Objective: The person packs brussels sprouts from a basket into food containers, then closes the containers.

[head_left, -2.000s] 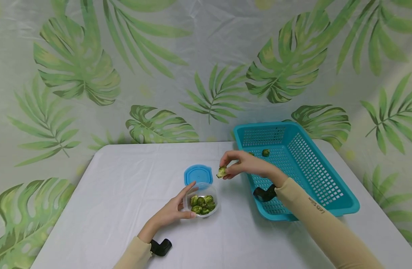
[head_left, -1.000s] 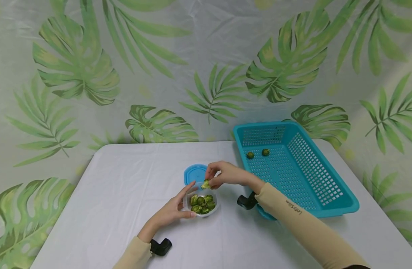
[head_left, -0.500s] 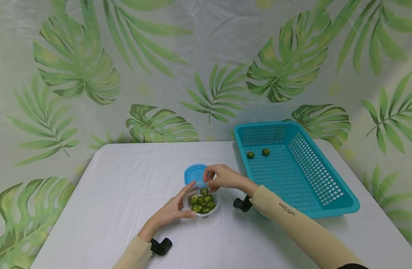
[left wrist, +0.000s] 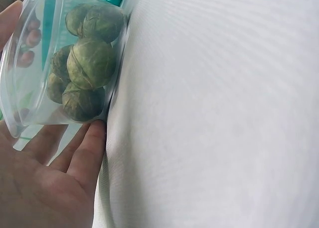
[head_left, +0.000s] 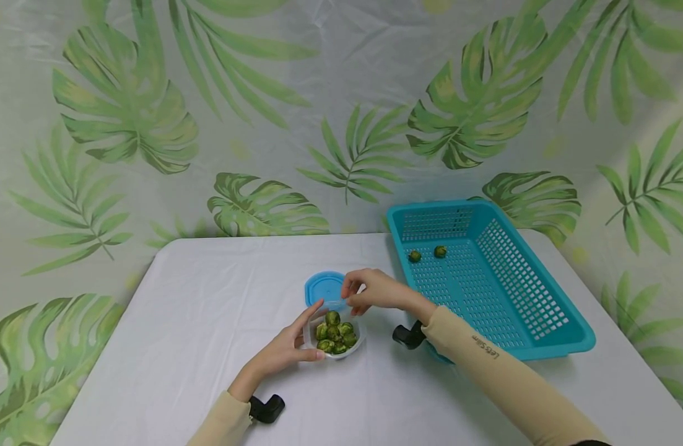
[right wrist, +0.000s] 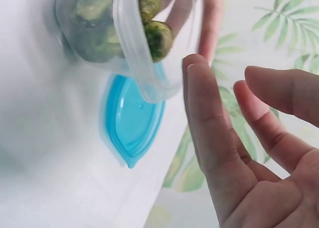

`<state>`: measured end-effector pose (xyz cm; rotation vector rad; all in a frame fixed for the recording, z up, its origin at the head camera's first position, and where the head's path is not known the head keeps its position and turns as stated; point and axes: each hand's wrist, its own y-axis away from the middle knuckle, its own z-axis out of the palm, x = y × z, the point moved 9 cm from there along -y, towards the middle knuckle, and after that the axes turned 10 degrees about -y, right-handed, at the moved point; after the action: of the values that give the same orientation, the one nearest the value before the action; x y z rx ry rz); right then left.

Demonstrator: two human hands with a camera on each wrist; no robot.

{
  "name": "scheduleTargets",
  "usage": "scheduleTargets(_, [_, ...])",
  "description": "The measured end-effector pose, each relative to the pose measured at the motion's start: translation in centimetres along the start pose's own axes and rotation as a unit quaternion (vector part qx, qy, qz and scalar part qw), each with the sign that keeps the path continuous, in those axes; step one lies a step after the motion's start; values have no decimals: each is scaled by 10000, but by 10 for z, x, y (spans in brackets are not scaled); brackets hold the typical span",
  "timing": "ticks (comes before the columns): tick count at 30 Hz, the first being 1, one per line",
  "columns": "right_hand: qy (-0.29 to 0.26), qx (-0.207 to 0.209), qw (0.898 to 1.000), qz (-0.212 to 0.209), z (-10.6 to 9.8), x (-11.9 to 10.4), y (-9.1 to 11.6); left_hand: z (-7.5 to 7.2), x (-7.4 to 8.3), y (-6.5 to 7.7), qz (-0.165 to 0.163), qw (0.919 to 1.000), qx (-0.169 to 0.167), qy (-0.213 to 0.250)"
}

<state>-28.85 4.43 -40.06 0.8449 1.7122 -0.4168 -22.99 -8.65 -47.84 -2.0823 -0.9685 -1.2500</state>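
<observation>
Brussels sprouts (head_left: 332,331) lie piled in a small clear plastic container (head_left: 349,354) in the head view. My left hand (head_left: 282,353) holds the container from its left side, thumb near the front and fingers round the back. Through the clear wall (left wrist: 30,96) in the left wrist view, several sprouts (left wrist: 91,63) show at the bottom. Over the container's back right edge is my right hand (head_left: 377,290). The right wrist view shows its fingers (right wrist: 207,118) and thumb apart, with nothing between them. One sprout (right wrist: 158,40) sits high, near the rim.
A blue lid (head_left: 322,287) lies right behind the container. To the right, a teal plastic basket (head_left: 547,279) with perforated walls bears two sprouts (head_left: 427,254) near its back left. White cloth covers the table (head_left: 207,297); a leaf-patterned sheet (head_left: 347,74) hangs behind it.
My right hand has carried a Brussels sprout left from beside the basket and let it drop into the container. It has since drawn back slightly. My left hand has stayed in place.
</observation>
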Motion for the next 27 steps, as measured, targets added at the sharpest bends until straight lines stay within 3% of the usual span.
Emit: scheduleTargets(27, [-410, 179, 9984, -347, -42, -21, 25, 0, -1, -1, -24, 10000, 25, -82])
